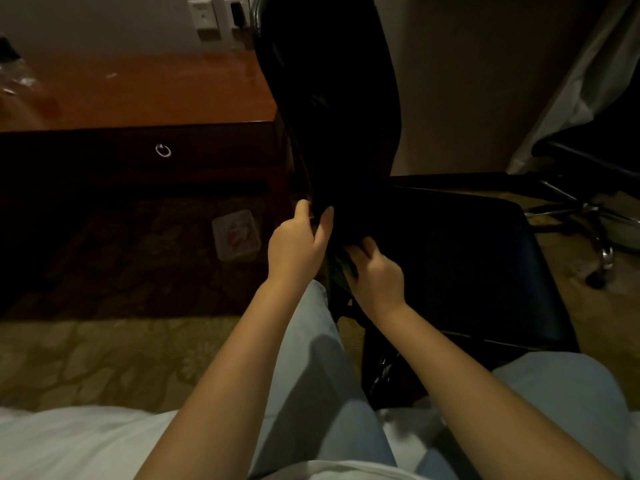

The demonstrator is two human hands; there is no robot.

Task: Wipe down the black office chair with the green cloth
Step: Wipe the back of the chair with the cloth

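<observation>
The black office chair (460, 258) stands right in front of me, its tall backrest rising at centre and its seat spreading to the right. My left hand (298, 244) grips the lower edge of the backrest, thumb and fingers curled round it. Just to the right, my right hand (375, 277) holds the green cloth (341, 268) bunched against the joint between backrest and seat. Only a dark green sliver of the cloth shows below the fingers.
A wooden desk (145, 95) with a ring-pull drawer stands at the left, right beside the backrest. A clear plastic box (236, 235) lies on the patterned carpet under it. A second chair's chrome base (595, 216) is at the right. My knees and a white bed edge fill the bottom.
</observation>
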